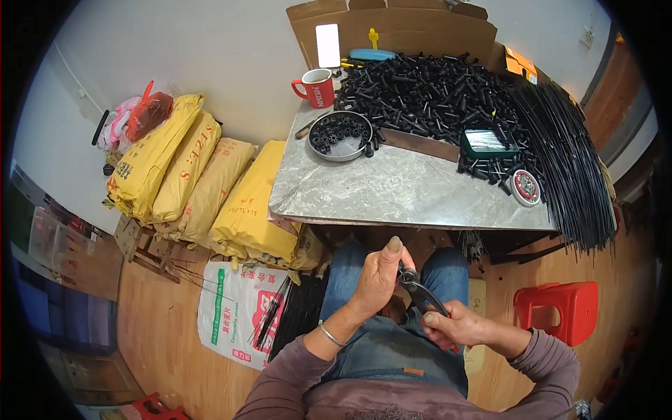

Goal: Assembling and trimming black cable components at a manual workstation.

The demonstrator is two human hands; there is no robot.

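Over the lap, near the table's front edge, the left hand (378, 274) is curled shut, thumb raised, pinching something small against the nose of black pliers (420, 292); what it pinches is too small to tell. The right hand (455, 327) is closed around the pliers' handles. Beyond the hands, the marble-topped table (392, 192) carries a heap of black tubes (427, 94), a metal bowl (341, 136) of small black pieces, a red mug (318, 87) and a bundle of long black rods (570, 150) on the right. Yellow sacks (203, 178) lie left; a red stool (560, 308) stands right.
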